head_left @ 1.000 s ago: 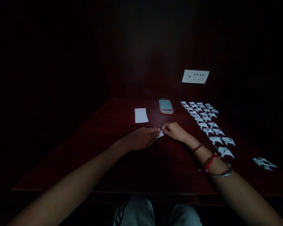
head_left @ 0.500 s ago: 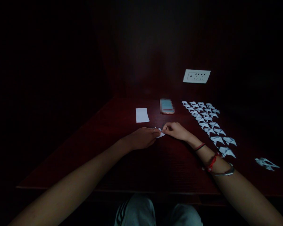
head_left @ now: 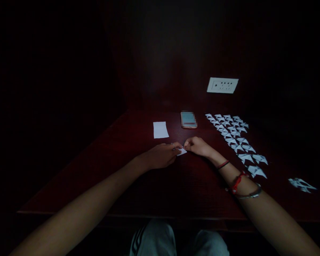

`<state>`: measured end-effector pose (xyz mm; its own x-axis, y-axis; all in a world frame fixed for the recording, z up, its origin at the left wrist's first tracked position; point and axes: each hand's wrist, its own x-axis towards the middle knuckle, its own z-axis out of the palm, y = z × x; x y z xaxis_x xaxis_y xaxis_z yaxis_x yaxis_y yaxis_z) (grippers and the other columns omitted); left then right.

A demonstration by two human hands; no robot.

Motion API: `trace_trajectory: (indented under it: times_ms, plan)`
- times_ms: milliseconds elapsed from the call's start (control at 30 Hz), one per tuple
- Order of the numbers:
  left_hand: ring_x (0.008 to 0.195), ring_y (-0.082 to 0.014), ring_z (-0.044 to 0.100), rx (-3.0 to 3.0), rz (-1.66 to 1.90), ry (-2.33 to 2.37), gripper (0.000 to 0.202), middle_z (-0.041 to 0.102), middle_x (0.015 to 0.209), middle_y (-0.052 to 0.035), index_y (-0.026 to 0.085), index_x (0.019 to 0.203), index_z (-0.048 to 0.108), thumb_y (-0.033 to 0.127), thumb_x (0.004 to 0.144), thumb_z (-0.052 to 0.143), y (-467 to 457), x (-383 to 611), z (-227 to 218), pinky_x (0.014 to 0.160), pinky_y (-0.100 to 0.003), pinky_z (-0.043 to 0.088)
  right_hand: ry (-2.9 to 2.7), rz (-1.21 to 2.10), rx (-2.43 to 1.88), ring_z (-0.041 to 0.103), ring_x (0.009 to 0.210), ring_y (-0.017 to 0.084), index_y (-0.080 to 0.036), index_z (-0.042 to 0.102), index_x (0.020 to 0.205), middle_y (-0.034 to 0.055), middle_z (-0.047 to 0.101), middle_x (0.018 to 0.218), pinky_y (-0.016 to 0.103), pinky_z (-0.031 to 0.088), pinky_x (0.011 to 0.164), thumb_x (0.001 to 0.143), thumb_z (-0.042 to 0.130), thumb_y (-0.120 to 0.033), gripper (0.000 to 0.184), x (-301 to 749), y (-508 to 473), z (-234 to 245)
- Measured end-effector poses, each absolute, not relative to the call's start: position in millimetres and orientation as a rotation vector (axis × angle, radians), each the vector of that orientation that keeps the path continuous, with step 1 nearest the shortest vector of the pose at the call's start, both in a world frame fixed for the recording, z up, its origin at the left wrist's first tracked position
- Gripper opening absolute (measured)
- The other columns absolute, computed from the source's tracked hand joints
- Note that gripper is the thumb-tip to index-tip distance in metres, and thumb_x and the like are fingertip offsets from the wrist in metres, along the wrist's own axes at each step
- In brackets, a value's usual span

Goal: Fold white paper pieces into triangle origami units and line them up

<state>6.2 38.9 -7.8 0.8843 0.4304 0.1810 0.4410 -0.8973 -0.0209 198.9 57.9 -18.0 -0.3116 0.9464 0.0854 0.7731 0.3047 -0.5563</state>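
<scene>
A small folded piece of white paper (head_left: 181, 152) lies on the dark red table between my two hands. My left hand (head_left: 164, 155) grips it from the left, fingers bent over it and covering much of it. On the other side my right hand (head_left: 198, 146) has its thumb and fingers pinched at the paper's upper right edge. Beyond the left hand a flat white paper sheet (head_left: 160, 129) rests on the table. Several folded white paper figures (head_left: 232, 133) stand in rows to the right.
A phone (head_left: 188, 120) with a blurred screen lies at the back of the table (head_left: 101, 185). A white socket panel (head_left: 223, 85) is on the wall behind. Another white paper figure (head_left: 302, 185) sits at the far right, near my right forearm. The surroundings are dark.
The left fingers have shifted slightly over the folded paper, with the index finger now more raised and bent. My right hand has moved only a little. The other things stay put.
</scene>
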Motion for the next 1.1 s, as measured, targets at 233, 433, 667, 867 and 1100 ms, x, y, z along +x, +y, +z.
trace_trajectory:
  times_ms: [233, 433, 667, 867, 1100]
  plan:
    - [0.097, -0.0174, 0.047, -2.972, -0.239, -0.650, 0.030, 0.044, 0.114, -0.0062, 0.016, 0.111, 0.041, 0.018, 0.082, 0.033, 42, 7, -12, 0.080, -0.029, 0.036, -2.176, 0.616, -1.522, 0.053, 0.058, 0.010, -0.014, 0.059, 0.065, 0.0019, 0.060, 0.064, 0.020, 0.038, 0.054, 0.065, 0.050, -0.019, 0.010, 200, 59, -20]
    - [0.097, -0.0177, 0.047, -2.963, -0.237, -0.724, 0.030, 0.045, 0.113, -0.0070, 0.016, 0.111, 0.041, 0.018, 0.083, 0.032, 37, 10, -11, 0.082, -0.030, 0.036, -2.136, 0.630, -1.536, 0.052, 0.058, 0.010, -0.015, 0.059, 0.065, 0.0016, 0.060, 0.063, 0.020, 0.038, 0.054, 0.065, 0.052, -0.019, 0.008, 200, 59, -21]
    - [0.099, -0.0196, 0.045, -2.928, -0.198, -0.758, 0.032, 0.044, 0.113, -0.0089, 0.014, 0.112, 0.040, 0.016, 0.080, 0.035, 35, 13, -13, 0.080, -0.031, 0.036, -2.121, 0.481, -1.466, 0.049, 0.053, 0.008, -0.015, 0.054, 0.078, -0.0024, 0.054, 0.059, 0.018, 0.035, 0.051, 0.064, 0.056, -0.019, 0.014, 200, 55, -23]
    - [0.092, -0.0176, 0.048, -2.916, -0.224, -0.758, 0.030, 0.044, 0.111, -0.0077, 0.015, 0.109, 0.042, 0.015, 0.080, 0.035, 35, 11, -12, 0.077, -0.029, 0.038, -2.499, 0.237, -1.097, 0.049, 0.063, 0.009, -0.018, 0.061, 0.079, 0.0008, 0.056, 0.070, 0.020, 0.035, 0.060, 0.074, 0.047, -0.014, 0.015, 210, 47, -14]
    - [0.090, -0.0154, 0.048, -2.934, -0.250, -0.743, 0.029, 0.040, 0.117, -0.0061, 0.017, 0.109, 0.042, 0.015, 0.080, 0.035, 34, 7, -9, 0.075, -0.027, 0.038, -2.693, 0.122, -1.006, 0.050, 0.071, 0.011, -0.024, 0.061, 0.095, 0.0025, 0.054, 0.077, 0.022, 0.035, 0.063, 0.076, 0.045, -0.012, 0.028, 218, 43, -5]
